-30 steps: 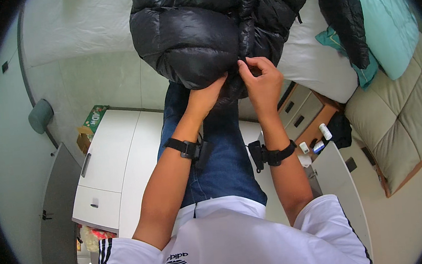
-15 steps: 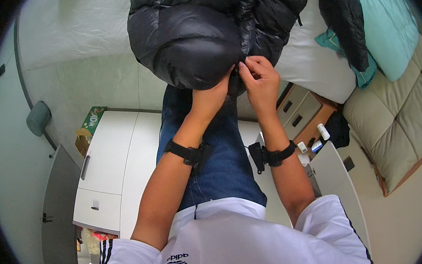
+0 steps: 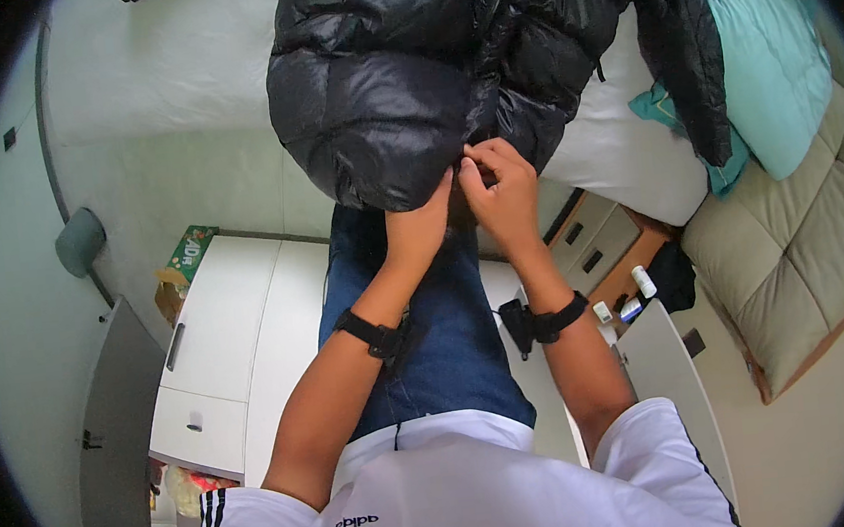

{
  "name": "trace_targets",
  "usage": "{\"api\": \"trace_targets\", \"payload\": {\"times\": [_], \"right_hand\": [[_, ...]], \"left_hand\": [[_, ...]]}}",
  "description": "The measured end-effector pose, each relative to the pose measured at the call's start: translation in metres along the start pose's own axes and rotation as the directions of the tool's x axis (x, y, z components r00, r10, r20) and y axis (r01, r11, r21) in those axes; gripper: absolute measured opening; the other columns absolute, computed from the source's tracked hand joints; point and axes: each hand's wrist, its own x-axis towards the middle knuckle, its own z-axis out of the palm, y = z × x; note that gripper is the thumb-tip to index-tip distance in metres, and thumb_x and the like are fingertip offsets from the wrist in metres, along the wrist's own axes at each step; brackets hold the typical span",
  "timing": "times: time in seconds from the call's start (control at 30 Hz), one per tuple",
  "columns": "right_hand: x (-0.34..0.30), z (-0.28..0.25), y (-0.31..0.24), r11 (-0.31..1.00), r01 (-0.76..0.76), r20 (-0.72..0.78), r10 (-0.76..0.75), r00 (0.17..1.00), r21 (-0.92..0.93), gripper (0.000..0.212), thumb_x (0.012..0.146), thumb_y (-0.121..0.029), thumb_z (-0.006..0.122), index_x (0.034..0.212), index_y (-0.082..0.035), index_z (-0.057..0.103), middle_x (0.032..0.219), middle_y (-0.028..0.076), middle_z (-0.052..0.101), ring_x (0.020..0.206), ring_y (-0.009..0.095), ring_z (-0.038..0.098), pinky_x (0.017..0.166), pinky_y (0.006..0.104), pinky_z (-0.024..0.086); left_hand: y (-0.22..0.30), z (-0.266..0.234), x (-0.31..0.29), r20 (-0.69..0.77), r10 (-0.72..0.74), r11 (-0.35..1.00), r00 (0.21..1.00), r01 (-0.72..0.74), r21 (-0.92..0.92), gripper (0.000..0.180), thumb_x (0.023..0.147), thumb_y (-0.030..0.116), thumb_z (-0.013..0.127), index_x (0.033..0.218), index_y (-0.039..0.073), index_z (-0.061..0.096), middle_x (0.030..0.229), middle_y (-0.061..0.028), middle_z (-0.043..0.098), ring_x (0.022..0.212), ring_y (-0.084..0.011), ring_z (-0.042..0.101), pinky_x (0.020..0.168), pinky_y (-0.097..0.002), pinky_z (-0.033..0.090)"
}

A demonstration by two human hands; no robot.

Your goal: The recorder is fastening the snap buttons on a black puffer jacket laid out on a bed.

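Observation:
A shiny black puffer jacket (image 3: 377, 97) spreads over the edge of the bed, its front facing up and its lower hem hanging towards me. One sleeve lies out to the right, beside the turquoise bedding. At the bottom of the front opening, my left hand (image 3: 421, 228) grips the hem, its fingers mostly hidden under the fabric and the thumb on top. Close against it, my right hand (image 3: 504, 191) pinches the jacket's other front edge between thumb and fingers. Whatever small part lies between the fingertips is too small to make out. Each wrist wears a black strap with a small device.
The bed (image 3: 155, 76) has a white sheet. To the right are a turquoise quilt (image 3: 771, 62) and a beige padded cushion (image 3: 782, 252). A white cabinet (image 3: 216, 322) stands left, with a green box (image 3: 192, 248) by it. Small bottles lie near a wooden drawer unit (image 3: 601, 248).
Both hands have come slightly nearer to me, drawing the jacket's hem along. The jacket front looks more stretched out, and the hands remain close together at the opening.

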Motion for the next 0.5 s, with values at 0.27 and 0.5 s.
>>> {"api": "trace_targets", "payload": {"times": [0.27,0.5], "right_hand": [[0.075,0.029,0.039,0.919,-0.069,-0.302,-0.056,0.952,-0.388,0.050,0.079,-0.031,0.080,0.115,-0.001,0.064,0.092,0.014,0.064,0.086,0.034,0.065,0.085,0.0446,0.052],[0.071,0.031,0.102,0.915,-0.402,-0.078,0.403,0.912,0.030,0.042,0.078,-0.029,0.084,0.095,0.006,0.067,0.084,0.020,0.070,0.078,0.032,0.068,0.073,0.0398,0.052]], "left_hand": [[0.013,-0.044,0.005,0.526,-0.592,0.529,0.610,-0.198,0.825,0.041,0.096,0.043,0.061,0.102,0.004,0.075,0.090,-0.0227,0.072,0.090,-0.0430,0.069,0.085,-0.0491,0.054],[0.009,-0.009,0.132,0.131,0.257,0.699,0.958,-0.278,0.659,0.045,0.088,0.039,0.072,0.109,0.001,0.063,0.116,-0.0207,0.067,0.110,-0.0409,0.061,0.092,-0.0490,0.050]]}}
